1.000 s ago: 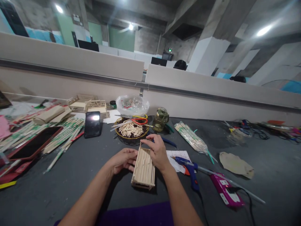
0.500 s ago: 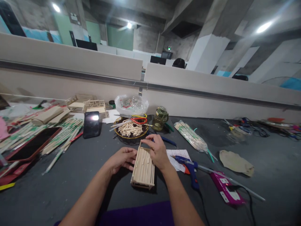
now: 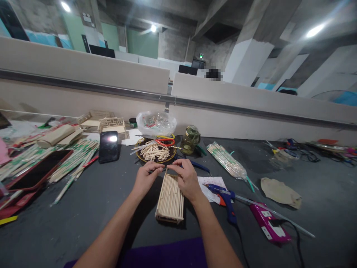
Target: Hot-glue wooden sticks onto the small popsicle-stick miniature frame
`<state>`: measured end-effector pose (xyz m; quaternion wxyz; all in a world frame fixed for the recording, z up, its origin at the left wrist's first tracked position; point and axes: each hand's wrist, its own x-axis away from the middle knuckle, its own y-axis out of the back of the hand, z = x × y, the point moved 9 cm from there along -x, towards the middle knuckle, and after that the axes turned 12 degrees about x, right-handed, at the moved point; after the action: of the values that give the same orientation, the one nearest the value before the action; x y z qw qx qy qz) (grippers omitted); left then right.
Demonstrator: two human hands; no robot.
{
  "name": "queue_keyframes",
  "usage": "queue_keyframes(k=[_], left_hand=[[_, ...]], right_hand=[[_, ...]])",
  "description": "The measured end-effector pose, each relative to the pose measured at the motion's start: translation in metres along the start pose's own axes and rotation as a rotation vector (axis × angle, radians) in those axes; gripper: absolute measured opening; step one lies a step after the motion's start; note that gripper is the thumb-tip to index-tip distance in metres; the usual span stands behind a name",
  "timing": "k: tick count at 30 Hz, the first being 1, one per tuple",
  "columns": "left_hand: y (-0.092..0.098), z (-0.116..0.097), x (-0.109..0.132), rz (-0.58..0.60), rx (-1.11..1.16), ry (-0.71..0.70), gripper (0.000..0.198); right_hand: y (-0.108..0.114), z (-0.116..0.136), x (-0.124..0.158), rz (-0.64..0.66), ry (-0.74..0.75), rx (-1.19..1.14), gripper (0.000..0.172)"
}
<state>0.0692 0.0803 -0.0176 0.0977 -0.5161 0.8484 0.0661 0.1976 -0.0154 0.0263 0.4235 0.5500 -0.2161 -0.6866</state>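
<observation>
A small box built of wooden sticks [image 3: 170,201] lies on the grey table in front of me. My right hand [image 3: 186,180] rests on its far right corner, fingers curled and pressed on the top edge. My left hand [image 3: 145,178] is at the box's far left corner, fingers pinched together near the edge; what they pinch is too small to make out. Just beyond the hands sits a round woven dish [image 3: 155,152] of short sticks with red-handled scissors.
A blue glue gun [image 3: 224,201] and a pink power strip [image 3: 267,222] lie to the right, beside a white paper. A bag of skewers [image 3: 228,162], a green jar [image 3: 190,140], a phone [image 3: 108,146] and heaps of chopsticks [image 3: 69,163] surround the work spot.
My left hand has moved forward from the box's left side to its far end, near the right hand. The right hand and the box stay put.
</observation>
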Motion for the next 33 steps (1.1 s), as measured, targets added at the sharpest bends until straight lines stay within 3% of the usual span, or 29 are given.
queue_keyframes(k=[4, 12, 33], left_hand=[[-0.006, -0.008, -0.003, 0.034, -0.021, -0.109, 0.016], [-0.010, -0.009, -0.002, 0.050, -0.003, -0.188, 0.014], [-0.017, -0.012, -0.002, 0.073, -0.058, -0.228, 0.015]], right_hand=[[0.000, 0.002, 0.000, 0.006, 0.006, 0.004, 0.045], [-0.001, 0.003, 0.000, 0.016, 0.016, -0.002, 0.046], [0.001, 0.000, 0.001, -0.002, 0.005, -0.024, 0.045]])
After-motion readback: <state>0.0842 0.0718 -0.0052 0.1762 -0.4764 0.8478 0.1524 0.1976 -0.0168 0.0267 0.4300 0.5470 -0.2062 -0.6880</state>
